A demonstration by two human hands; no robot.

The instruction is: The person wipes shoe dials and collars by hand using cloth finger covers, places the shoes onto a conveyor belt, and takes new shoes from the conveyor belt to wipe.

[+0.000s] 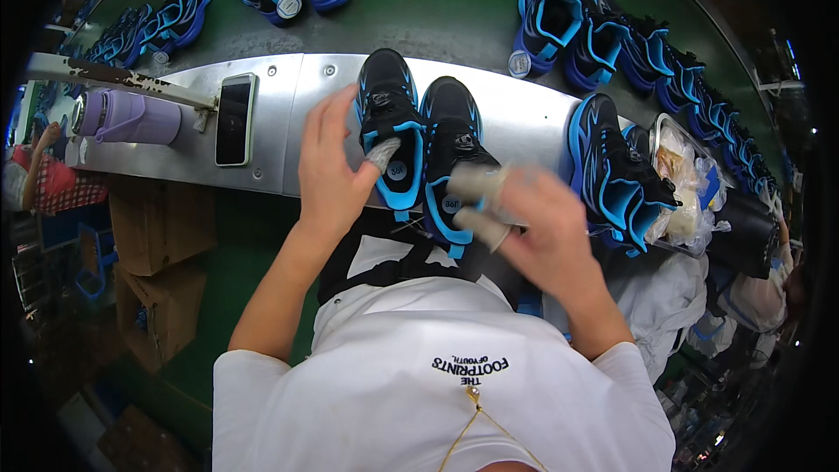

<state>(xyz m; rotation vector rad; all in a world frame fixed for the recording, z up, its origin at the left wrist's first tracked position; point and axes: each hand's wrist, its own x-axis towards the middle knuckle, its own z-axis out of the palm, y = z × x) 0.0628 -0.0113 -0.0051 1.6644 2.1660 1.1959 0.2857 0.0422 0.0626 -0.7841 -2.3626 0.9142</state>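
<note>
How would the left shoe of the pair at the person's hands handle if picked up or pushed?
The shoe is probably light for its size, since it looks hollow inside. Its blue-lined collar looks padded, so may give when pinched. Sitting sole-down on the metal ledge, it seems apt to slide rather than roll.

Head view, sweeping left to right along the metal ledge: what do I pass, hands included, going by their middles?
Lavender bottle → phone → left hand → shoe beside it → its neighbouring shoe → right hand → two more shoes → clear plastic bag.
</note>
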